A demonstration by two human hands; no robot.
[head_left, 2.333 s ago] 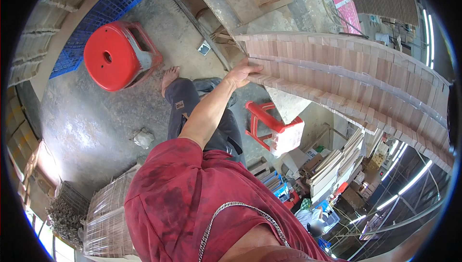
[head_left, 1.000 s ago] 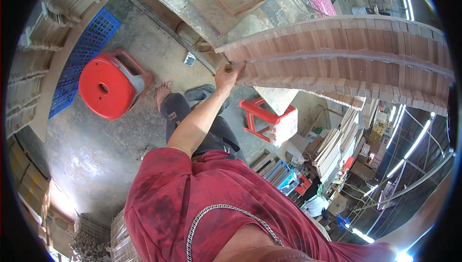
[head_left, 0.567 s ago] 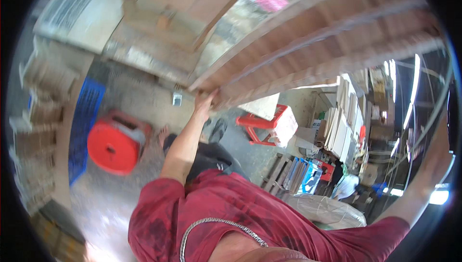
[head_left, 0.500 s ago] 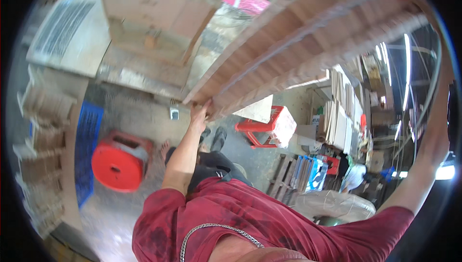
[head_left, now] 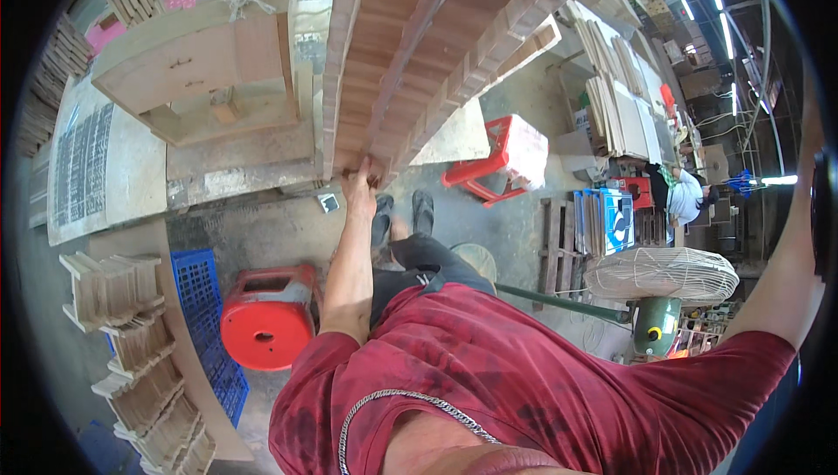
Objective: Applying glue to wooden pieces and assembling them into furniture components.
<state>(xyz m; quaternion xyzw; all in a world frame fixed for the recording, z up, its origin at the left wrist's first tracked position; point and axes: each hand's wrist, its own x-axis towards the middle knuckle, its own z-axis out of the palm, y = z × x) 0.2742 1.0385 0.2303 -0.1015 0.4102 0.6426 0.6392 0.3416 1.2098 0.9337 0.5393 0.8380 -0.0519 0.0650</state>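
A long, brown wooden panel (head_left: 397,73) with pale, block-like edges and a darker strip along its middle runs from the top of the view down toward me. At its near end my left hand (head_left: 360,180) is closed, its fingers curled over the wood. My right arm (head_left: 790,274) stretches up along the right rim, and the hand itself is outside the picture. Left of the panel, on the worktable (head_left: 223,185), stands a small wooden cabinet (head_left: 196,69) with an open lower bay. The panel's far end is cut off.
Red stools (head_left: 266,335) (head_left: 476,174) stand on both sides of my legs. A caged fan (head_left: 659,278) is at the right. Stacked wooden pieces (head_left: 144,361) and a blue plastic crate (head_left: 205,318) lie at left. Farther right, a person (head_left: 685,200) is near stacked boards (head_left: 624,99).
The panel has swung from slanting to the upper right to nearly straight ahead, and the surroundings have shifted with my head. My left hand keeps its grip. The fan has come into fuller view.
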